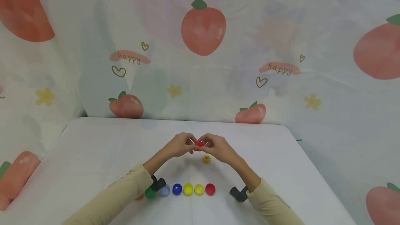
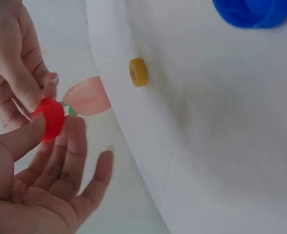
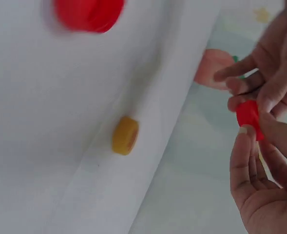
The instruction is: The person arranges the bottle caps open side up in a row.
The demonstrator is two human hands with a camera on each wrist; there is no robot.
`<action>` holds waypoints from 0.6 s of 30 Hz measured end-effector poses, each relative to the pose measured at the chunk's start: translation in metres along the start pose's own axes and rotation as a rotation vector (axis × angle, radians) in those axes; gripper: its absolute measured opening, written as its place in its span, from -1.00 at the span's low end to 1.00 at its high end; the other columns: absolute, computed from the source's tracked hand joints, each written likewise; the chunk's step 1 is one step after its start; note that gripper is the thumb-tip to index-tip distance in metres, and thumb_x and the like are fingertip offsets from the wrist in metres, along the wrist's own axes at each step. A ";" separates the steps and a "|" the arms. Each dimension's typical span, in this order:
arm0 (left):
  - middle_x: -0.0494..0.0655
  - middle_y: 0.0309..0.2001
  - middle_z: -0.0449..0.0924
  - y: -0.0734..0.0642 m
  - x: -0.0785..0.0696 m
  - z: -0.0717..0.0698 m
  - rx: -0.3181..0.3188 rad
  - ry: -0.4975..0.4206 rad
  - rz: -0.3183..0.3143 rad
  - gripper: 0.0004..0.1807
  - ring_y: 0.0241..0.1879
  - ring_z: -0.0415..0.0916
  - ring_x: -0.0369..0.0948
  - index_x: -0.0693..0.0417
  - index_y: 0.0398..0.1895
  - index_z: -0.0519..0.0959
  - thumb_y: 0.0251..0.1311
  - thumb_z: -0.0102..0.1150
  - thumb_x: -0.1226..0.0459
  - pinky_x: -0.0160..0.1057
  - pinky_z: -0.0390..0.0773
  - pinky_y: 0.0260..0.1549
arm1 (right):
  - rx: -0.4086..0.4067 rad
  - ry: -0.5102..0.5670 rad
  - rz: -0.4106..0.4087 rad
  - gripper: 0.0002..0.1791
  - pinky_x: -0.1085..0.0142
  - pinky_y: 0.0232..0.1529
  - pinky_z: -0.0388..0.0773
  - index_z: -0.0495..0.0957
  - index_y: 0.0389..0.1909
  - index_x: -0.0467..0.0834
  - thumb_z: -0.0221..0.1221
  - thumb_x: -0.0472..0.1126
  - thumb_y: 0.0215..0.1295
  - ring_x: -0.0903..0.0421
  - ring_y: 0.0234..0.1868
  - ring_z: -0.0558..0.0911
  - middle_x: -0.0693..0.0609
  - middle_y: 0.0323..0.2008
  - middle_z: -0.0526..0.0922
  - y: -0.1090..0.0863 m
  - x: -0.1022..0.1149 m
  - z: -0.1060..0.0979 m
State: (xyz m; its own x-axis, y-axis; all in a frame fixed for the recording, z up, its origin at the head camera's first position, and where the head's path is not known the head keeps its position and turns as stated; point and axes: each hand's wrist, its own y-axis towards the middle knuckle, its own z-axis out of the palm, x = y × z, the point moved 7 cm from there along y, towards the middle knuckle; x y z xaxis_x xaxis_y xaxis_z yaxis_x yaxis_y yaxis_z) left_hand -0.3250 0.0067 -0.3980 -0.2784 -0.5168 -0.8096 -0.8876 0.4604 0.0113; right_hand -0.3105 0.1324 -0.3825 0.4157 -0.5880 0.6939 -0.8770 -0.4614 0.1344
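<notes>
Between both hands, raised above the far part of the table, is a small round red bottle cap (image 1: 199, 144). My left hand (image 1: 180, 145) pinches it between thumb and fingers, the outer fingers spread apart in the left wrist view. From the other side my right hand (image 1: 219, 147) pinches the same red cap (image 3: 248, 117) with thumb and fingertips. Fingers cover part of its rim. Below the hands, a small dark-yellow cap (image 1: 206, 159) stands on the white table; its face shows a brownish mark in the right wrist view.
Nearer the body, a row of round caps lies on the table (image 1: 265, 155): orange (image 1: 139, 197), green (image 1: 150, 193), pale blue (image 1: 164, 190), blue (image 1: 177, 189), two yellow (image 1: 188, 189) and red (image 1: 210, 189). The left forearm partly covers the orange one. A fruit-print cloth (image 1: 200, 89) hangs behind.
</notes>
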 end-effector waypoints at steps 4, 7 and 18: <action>-0.08 -0.33 0.66 -0.005 -0.011 -0.004 -0.064 -0.058 0.102 -0.82 -0.34 0.63 -0.10 0.11 -0.18 0.55 0.23 0.20 0.23 -0.24 0.59 -0.29 | -0.049 0.116 0.035 -0.74 0.21 -0.23 0.60 0.57 -0.10 -0.21 0.25 -0.20 0.23 0.11 -0.36 0.63 0.03 -0.32 0.64 -0.006 0.002 -0.012; -0.13 -0.32 0.66 -0.010 -0.020 -0.008 -0.108 -0.108 0.156 -0.80 -0.33 0.62 -0.16 0.09 -0.15 0.55 0.25 0.18 0.18 -0.24 0.58 -0.25 | -0.115 0.156 0.038 -0.74 0.20 -0.17 0.59 0.57 -0.12 -0.19 0.28 -0.17 0.20 0.10 -0.31 0.64 0.03 -0.29 0.65 -0.013 0.006 -0.021; -0.24 -0.30 0.64 -0.038 -0.066 -0.018 -0.228 -0.175 0.286 -0.83 -0.32 0.59 -0.33 0.03 -0.21 0.62 0.22 0.22 0.16 -0.31 0.57 -0.22 | -0.209 0.269 -0.049 -0.75 0.29 -0.09 0.55 0.60 -0.15 -0.12 0.30 -0.12 0.17 0.12 -0.16 0.65 0.04 -0.21 0.66 -0.043 0.032 -0.049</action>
State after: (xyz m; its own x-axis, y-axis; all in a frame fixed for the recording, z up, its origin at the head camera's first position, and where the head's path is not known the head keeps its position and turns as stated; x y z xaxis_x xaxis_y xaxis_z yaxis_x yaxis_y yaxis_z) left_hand -0.2798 0.0104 -0.3343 -0.4764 -0.2514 -0.8425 -0.8478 0.3853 0.3644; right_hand -0.2716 0.1656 -0.3315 0.4042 -0.3591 0.8412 -0.8995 -0.3226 0.2946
